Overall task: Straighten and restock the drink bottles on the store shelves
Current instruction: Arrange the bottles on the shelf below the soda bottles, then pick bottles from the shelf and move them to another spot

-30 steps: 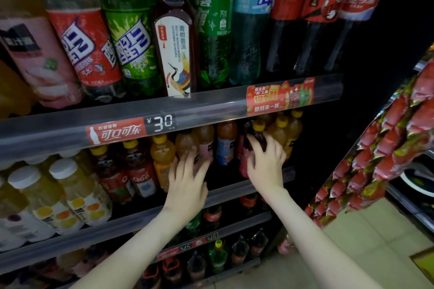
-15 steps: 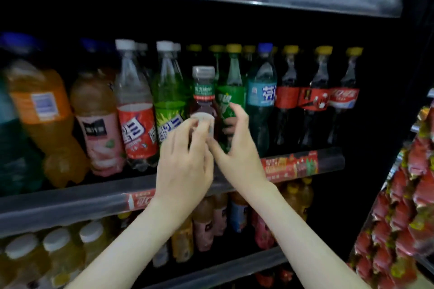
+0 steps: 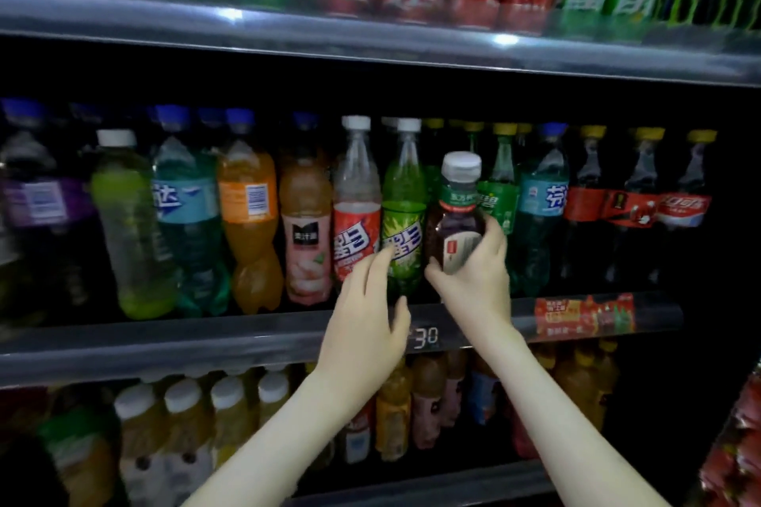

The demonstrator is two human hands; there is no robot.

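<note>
Face the dark bottle's (image 3: pixel 458 220) label out
Your right hand (image 3: pixel 473 280) curls round it, just right of the green bottle (image 3: pixel 403 235). Your left hand (image 3: pixel 366 325) is loose, holding nothing, fingertips (image 3: pixel 386 256) by that green one. Twist slowly and keep it straight. Under your fingers the price strip (image 3: pixel 426 338) says "30".

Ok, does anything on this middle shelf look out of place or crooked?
Yes: the short dark bottle with a white cap, gripped by the right hand, stands among taller green soda bottles. It leans slightly, and its label is not turned squarely forward.
</note>
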